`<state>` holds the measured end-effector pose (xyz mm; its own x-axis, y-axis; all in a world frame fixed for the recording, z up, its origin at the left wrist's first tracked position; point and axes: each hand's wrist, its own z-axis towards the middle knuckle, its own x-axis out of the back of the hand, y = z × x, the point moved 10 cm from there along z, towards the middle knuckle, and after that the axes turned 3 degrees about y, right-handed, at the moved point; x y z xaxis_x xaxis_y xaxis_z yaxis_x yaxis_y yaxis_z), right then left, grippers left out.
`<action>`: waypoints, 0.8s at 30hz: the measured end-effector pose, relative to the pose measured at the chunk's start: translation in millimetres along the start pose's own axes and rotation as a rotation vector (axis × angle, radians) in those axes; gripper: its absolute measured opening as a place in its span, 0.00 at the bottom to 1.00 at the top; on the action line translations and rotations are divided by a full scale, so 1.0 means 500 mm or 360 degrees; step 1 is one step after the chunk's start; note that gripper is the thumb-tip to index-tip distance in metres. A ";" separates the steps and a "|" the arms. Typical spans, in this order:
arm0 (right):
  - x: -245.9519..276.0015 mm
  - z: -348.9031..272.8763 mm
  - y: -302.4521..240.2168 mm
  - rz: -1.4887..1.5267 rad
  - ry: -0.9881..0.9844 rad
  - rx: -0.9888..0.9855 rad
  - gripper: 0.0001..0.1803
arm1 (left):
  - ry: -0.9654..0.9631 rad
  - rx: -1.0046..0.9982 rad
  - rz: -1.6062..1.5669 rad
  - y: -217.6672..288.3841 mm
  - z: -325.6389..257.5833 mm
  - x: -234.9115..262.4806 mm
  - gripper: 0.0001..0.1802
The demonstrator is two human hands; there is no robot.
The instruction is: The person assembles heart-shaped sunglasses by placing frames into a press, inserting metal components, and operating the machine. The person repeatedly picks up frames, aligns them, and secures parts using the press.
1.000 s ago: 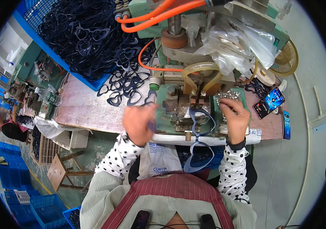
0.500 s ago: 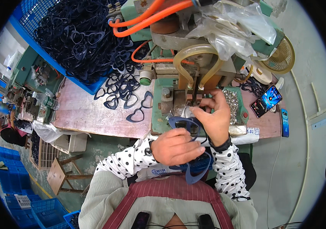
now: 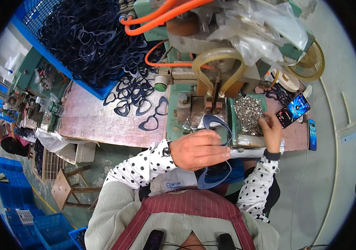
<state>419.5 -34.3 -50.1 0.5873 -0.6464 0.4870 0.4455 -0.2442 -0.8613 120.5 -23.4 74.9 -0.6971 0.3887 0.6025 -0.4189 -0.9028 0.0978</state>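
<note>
My left hand [image 3: 198,151] is closed around the middle of a navy heart-shaped glasses frame [image 3: 212,185]. One lens rim sticks out above the fingers, near the machine's work area; the other hangs below, over my lap. To its right, my right hand [image 3: 273,132] is at the edge of a tray holding a pile of small shiny metal pieces [image 3: 248,114]. Its thumb and forefinger are drawn together at the pile; whatever is between them is too small to make out. Ahead of the left hand stands a green press machine [image 3: 178,135] with two clear hoses [image 3: 197,68].
A blue crate [image 3: 98,92] heaped with navy frames stands at the back left, several loose frames [image 3: 143,107] beside it. On the right lie two phones [image 3: 292,110] [image 3: 312,134] and a fan [image 3: 311,62]. A wooden stool [image 3: 63,188] stands at the lower left.
My right hand has left the machine's working point and moved right to the metal pieces. My left hand has shifted slightly right, still holding the glasses frame.
</note>
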 end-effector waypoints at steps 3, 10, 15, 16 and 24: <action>-0.006 -0.047 -0.038 -0.0896 -0.0181 0.0163 0.26 | 0.0005 0.0013 -0.0001 0.002 -0.001 0.005 0.16; -0.054 0.000 0.026 -0.0306 0.0058 0.0056 0.10 | 0.0023 -0.0037 0.0199 0.011 -0.011 -0.005 0.16; -0.036 0.000 0.062 0.0128 0.0229 0.0072 0.09 | 0.0328 0.0301 0.0782 -0.081 -0.117 0.102 0.17; -0.023 0.001 0.065 0.0090 0.0292 0.0104 0.09 | 0.0375 0.0554 0.0963 -0.130 -0.147 0.138 0.14; -0.039 -0.012 0.009 0.0039 0.0522 0.0141 0.07 | -0.0306 0.2429 0.1989 -0.466 -0.611 0.191 0.17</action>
<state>406.0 -27.1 -64.4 0.3562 -0.8531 0.3813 0.4993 -0.1711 -0.8493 -25.9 280.4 -132.3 -0.0511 -0.4018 0.9143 0.9986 -0.0306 0.0423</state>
